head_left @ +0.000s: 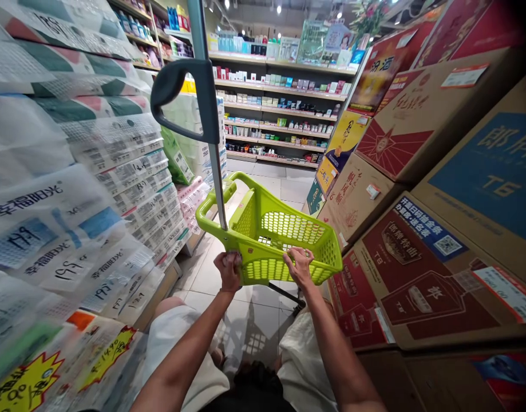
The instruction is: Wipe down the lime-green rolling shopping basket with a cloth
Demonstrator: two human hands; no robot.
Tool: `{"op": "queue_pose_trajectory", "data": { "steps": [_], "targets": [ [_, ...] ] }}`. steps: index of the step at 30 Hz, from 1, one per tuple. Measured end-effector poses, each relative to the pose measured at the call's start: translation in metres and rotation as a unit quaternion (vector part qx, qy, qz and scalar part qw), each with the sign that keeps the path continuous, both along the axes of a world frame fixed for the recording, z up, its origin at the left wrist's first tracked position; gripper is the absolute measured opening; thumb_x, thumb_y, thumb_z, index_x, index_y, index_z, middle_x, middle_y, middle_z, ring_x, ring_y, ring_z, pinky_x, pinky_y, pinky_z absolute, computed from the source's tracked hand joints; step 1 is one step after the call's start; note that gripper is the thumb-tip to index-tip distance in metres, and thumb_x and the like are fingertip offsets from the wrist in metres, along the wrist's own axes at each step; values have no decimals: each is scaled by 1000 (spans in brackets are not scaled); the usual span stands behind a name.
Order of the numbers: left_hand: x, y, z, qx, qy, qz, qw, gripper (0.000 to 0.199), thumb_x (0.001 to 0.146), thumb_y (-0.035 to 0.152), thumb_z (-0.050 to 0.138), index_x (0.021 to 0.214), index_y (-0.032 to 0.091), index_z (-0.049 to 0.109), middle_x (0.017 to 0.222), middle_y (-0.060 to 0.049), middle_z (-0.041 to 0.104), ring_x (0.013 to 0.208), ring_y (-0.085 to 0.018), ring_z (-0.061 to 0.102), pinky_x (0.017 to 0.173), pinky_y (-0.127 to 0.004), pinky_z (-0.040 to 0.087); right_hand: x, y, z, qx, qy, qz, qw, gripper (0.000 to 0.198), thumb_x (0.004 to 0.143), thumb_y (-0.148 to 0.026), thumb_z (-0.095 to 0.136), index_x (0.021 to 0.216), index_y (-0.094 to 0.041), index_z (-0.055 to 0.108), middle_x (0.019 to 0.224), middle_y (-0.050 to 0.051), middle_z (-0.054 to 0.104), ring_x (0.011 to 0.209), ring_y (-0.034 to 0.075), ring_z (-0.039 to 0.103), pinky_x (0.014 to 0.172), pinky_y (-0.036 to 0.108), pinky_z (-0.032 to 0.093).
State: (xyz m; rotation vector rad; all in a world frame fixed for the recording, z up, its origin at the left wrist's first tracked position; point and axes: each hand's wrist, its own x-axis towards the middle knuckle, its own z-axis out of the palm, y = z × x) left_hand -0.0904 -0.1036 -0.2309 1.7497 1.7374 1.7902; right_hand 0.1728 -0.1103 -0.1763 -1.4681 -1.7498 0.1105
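Note:
A lime-green plastic shopping basket [241,252] with perforated sides stands in front of me, slightly tilted. My left hand [229,269] is closed at its near left corner, the fingertips partly hidden against the plastic. Over the near long rim curl the fingers of my right hand [299,264], gripping it. A metal pole with a dark grey loop handle [206,103] rises from the basket's left end. Nothing shows inside the part of the basket I can see. Below it, a dark bar [286,294] reaches toward the floor.
Wrapped tissue packs [129,166] are stacked high along the left. Liquor cartons [417,257] form a wall close on the right. Shelves of small boxes and bottles [280,109] stand ahead, across a tiled floor [206,274]. My knees flank the basket's near side.

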Motion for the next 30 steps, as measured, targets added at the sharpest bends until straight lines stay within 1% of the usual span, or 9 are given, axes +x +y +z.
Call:
{"op": "queue_pose_trajectory", "data": {
  "steps": [3, 8, 10, 12, 15, 17, 21, 26, 30],
  "targets": [
    [3, 11, 16, 40, -7, 48, 998, 31, 82, 9, 52, 109, 23, 59, 123, -13, 44, 121, -27, 46, 106, -50, 45, 2, 2, -2, -13, 2, 6, 1000, 43, 99, -55, 39, 91, -24, 66, 100, 4, 73, 111, 24, 59, 110, 45, 16],
    [-1, -5, 33, 53, 15, 27, 998, 29, 81, 7, 51, 104, 23, 59, 116, -11, 46, 113, -25, 49, 99, -43, 49, 5, 1, -1, -19, 2, 12, 1000, 39, 98, -54, 41, 91, -24, 66, 101, 3, 73, 112, 24, 59, 111, 44, 16],
    [-17, -3, 65, 80, 17, 89, 993, 33, 79, 5, 50, 106, 21, 60, 118, -13, 45, 116, -27, 47, 105, -48, 43, 7, -2, 0, -9, 3, 10, 1000, 38, 98, -53, 41, 90, -24, 65, 100, 3, 73, 111, 23, 60, 111, 44, 16],
    [-37, 3, 110, 92, 42, 133, 986, 33, 79, 5, 51, 107, 19, 62, 124, -15, 46, 122, -30, 43, 110, -53, 37, 9, -4, 1, -1, 2, 7, 1000, 38, 99, -51, 41, 88, -24, 64, 98, 3, 73, 110, 23, 61, 110, 44, 18],
    [-54, 3, 172, 42, 172, 17, 984, 26, 77, 6, 54, 95, 21, 67, 117, -12, 57, 118, -32, 47, 110, -57, 34, 14, -6, 2, 5, -5, 5, 1000, 36, 98, -50, 43, 86, -24, 64, 98, 3, 73, 109, 23, 61, 109, 42, 20],
    [-53, -8, 193, 4, 225, -46, 973, 27, 75, 4, 53, 90, 21, 68, 109, -12, 63, 114, -34, 49, 108, -58, 35, 18, -7, 2, 4, -8, 9, 1000, 34, 97, -49, 45, 85, -24, 64, 96, 3, 73, 108, 23, 62, 109, 42, 21],
    [-51, -31, 194, 2, 249, -61, 967, 40, 74, 1, 49, 100, 22, 71, 116, -13, 64, 116, -35, 49, 104, -56, 38, 29, -7, 4, -4, -4, 13, 1000, 35, 97, -48, 44, 83, -24, 65, 98, 2, 73, 107, 22, 62, 109, 42, 21],
    [-67, -33, 194, 9, 204, 6, 979, 41, 74, 5, 52, 107, 22, 72, 113, -12, 59, 106, -33, 52, 99, -56, 41, 40, -7, 7, -14, 1, 23, 1000, 42, 99, -50, 40, 79, -24, 64, 95, 2, 73, 105, 22, 62, 109, 42, 22],
    [-42, -53, 174, 16, 195, -9, 981, 41, 79, 5, 50, 108, 25, 72, 116, -12, 56, 111, -32, 49, 101, -55, 41, 24, -12, 6, -21, -8, -31, 999, 44, 101, -50, 37, 80, -22, 64, 93, 5, 72, 105, 24, 60, 110, 45, 20]
  ]
}}
